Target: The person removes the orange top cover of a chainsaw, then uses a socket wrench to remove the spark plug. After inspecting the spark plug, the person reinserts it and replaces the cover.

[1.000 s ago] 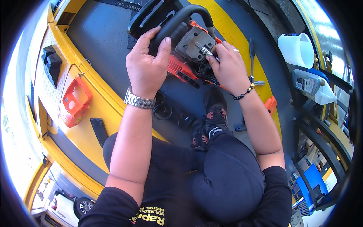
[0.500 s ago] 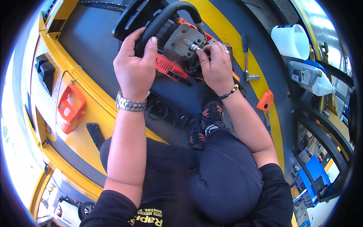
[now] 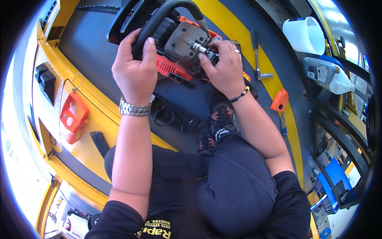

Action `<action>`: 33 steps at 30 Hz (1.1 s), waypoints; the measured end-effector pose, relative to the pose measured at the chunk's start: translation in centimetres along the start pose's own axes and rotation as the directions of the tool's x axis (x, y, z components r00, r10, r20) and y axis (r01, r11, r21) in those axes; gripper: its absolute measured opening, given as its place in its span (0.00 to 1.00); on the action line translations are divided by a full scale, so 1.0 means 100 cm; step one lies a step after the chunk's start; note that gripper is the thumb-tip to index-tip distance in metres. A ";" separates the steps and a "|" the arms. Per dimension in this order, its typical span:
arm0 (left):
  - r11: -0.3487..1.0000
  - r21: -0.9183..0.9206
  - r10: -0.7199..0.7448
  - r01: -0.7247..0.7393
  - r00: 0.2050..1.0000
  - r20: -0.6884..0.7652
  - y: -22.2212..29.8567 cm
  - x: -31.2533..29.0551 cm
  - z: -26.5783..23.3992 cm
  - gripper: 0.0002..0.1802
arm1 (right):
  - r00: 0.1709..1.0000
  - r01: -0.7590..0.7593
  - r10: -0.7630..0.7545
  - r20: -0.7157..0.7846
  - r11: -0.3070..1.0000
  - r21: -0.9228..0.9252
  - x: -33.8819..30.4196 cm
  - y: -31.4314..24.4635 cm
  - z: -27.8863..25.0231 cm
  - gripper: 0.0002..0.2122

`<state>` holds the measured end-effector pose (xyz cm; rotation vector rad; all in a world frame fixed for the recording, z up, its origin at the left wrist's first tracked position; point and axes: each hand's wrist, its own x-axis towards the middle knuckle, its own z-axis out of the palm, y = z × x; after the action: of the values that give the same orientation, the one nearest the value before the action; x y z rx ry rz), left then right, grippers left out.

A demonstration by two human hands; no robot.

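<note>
An orange and black chainsaw [image 3: 174, 68] lies in front of me, its grey cylinder top [image 3: 182, 40] facing up. My left hand [image 3: 136, 75] is wrapped round the black front handle [image 3: 157, 22]. A spark plug [image 3: 198, 47] with a pale body sticks out of the cylinder, tilted toward my right hand [image 3: 223, 67]. My right thumb and forefinger are closed about the plug's outer end. A dark part shows between those fingers; whether it belongs to the saw or is held, I cannot tell. The guide bar and chain [image 3: 99, 8] reach off to the far left.
On the right lie a ratchet wrench with a socket [image 3: 257, 59] and a small orange cover [image 3: 279, 100]. A white tub [image 3: 304, 35] and a clear jug [image 3: 320, 73] stand beyond. At left, an orange housing [image 3: 74, 118] and a dark phone-like slab [image 3: 99, 143] rest on the yellow surface.
The chainsaw and my left hand have shifted slightly left in view. My right fingers have spread along the spark plug's sides, and more of the plug and the dark part shows.
</note>
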<state>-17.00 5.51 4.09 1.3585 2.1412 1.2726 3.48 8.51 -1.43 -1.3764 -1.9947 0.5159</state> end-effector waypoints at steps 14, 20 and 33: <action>0.998 0.018 0.067 -0.066 0.997 -0.040 -0.003 0.001 0.003 0.17 | 0.999 -0.002 0.003 0.045 1.000 -0.027 0.007 -0.005 -0.001 0.10; 0.999 -0.026 0.033 -0.034 0.999 -0.029 -0.003 0.000 0.005 0.17 | 0.991 0.028 -0.021 0.130 0.998 -0.050 0.006 0.007 0.002 0.13; 0.999 0.021 0.043 -0.042 0.998 -0.036 -0.006 0.000 0.004 0.17 | 0.997 -0.054 0.048 0.068 0.994 0.095 0.004 -0.002 0.001 0.12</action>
<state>-17.05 5.61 3.37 1.4069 2.1664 1.3047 3.24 8.79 -1.25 -1.3695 -1.9634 0.6805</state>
